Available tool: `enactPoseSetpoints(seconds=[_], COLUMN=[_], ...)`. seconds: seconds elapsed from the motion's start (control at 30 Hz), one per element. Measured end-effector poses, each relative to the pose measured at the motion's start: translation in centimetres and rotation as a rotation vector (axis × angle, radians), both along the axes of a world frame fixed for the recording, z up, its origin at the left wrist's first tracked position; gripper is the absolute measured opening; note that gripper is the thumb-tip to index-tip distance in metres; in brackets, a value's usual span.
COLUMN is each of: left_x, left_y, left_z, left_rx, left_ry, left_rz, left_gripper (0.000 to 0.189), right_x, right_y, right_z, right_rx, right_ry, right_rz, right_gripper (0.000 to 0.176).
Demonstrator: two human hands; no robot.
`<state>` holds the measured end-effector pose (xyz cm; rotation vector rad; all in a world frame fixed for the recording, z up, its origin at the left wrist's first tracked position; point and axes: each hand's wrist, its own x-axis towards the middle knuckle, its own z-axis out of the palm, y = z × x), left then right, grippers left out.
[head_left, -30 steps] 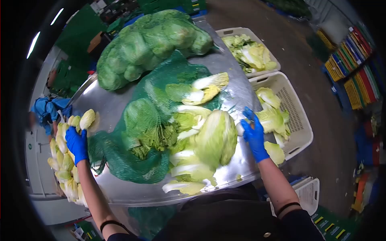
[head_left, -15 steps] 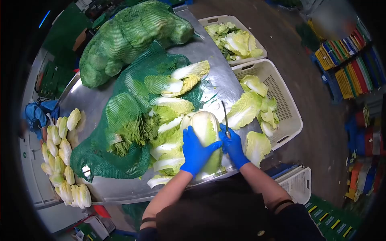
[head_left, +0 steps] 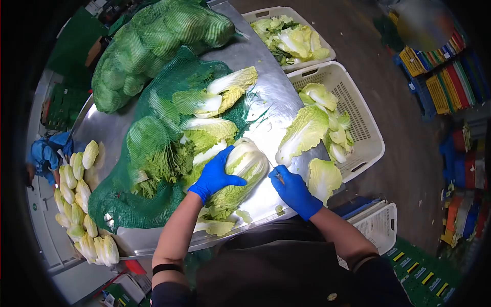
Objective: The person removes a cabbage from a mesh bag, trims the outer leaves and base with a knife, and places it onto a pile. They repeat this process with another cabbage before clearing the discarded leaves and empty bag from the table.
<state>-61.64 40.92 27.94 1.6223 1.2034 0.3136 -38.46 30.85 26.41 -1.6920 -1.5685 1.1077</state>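
Note:
A Chinese cabbage (head_left: 247, 162) lies on the metal table with its pale base pointing away from me. My left hand (head_left: 216, 177), in a blue glove, grips its left side, thumb stretched across the top. To the right of the cabbage, my gloved right hand (head_left: 295, 193) is closed around a knife (head_left: 270, 161); its handle is mostly hidden, and the thin blade points up and left beside the cabbage base. Loose cabbage leaves (head_left: 209, 128) lie beyond my left hand. Another large leaf (head_left: 303, 132) hangs over the table's right edge.
A green mesh sack (head_left: 153, 115) spreads over the table (head_left: 273, 100), with a full sack of cabbages (head_left: 163, 48) behind it. Trimmed cabbages (head_left: 76, 192) are piled at left. Crates of leaves (head_left: 365, 138) stand at right. A person in blue (head_left: 47, 156) is at far left.
The cabbage has turned so its base tilts left, and my left hand has shifted left with it. The knife, upright before, now slants toward the cabbage base. The view has moved slightly.

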Motion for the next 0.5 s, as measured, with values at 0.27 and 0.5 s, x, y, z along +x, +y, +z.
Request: enactPoseSetpoints(seconds=[0.27,0.5], left_x=[-0.4,-0.7], left_y=[1.0,1.9], left_z=[0.5,0.0], left_rx=[-0.133,-0.205], left_ry=[0.008,-0.043], left_rz=[0.002,0.033], left_gripper=[0.106,0.106], right_x=[0.1,0.2], right_y=[2.4,2.7], right_z=[1.3,2.0], right_rx=[-0.164,-0.184], right_ry=[-0.108,-0.137], right_rz=[0.099,0.144], right_gripper=[0.022,0.02])
